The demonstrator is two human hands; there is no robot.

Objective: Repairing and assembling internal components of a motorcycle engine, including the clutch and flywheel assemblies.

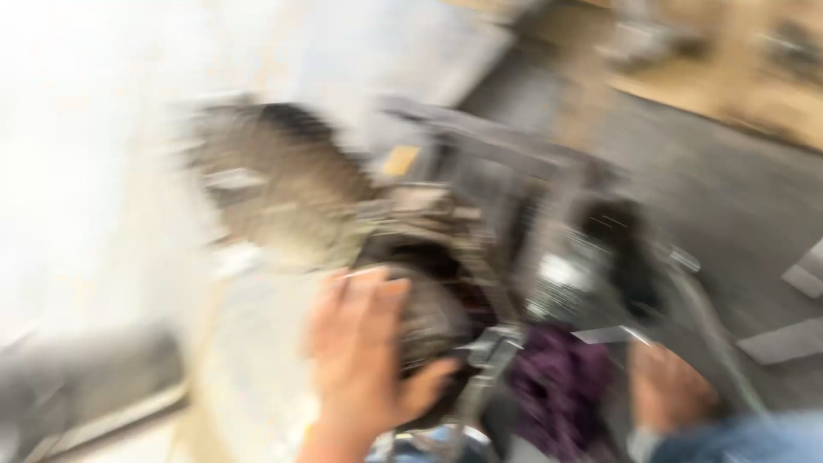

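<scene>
Head view heavily motion-blurred; fine detail lost throughout. Left hand [364, 351] lies with palm and fingers spread over a dark, rounded metal housing [437, 313] low in the middle of the frame, thumb hooked toward its lower right edge; the hand cups the part and presses on it, not a closed fist. The housing is part of a larger grey, grimy machine assembly [506, 206] of bars and brackets that rises behind it. Judged from its look: cast or pressed metal, stiff, probably heavy, with a dirty or greasy surface that may be slippery under bare skin; edges of the brackets beside it could be sharp. Best hold seems to be around the rounded rim, where the fingers already wrap, away from the thin pale metal strut [484, 364] just right of the thumb. Right hand [664, 386], lower right above a blue denim sleeve [754, 437], sits against a thin pale curved rod [716, 330]; whether it is closed on the rod or only beside it, cannot tell through the blur. Between the two hands, a crumpled purple cloth [557, 386], soft, lying close against the strut. A black knob-like mass [621, 257] stands above the cloth. Upper left, a brownish rounded lump [283, 189], rough-looking, touching or just beside the assembly; cannot tell which. Ground is pale concrete [103, 223] at left, dark grey paving [737, 197] at right. The strut, the cloth and the brackets crowd the housing's right side.
</scene>
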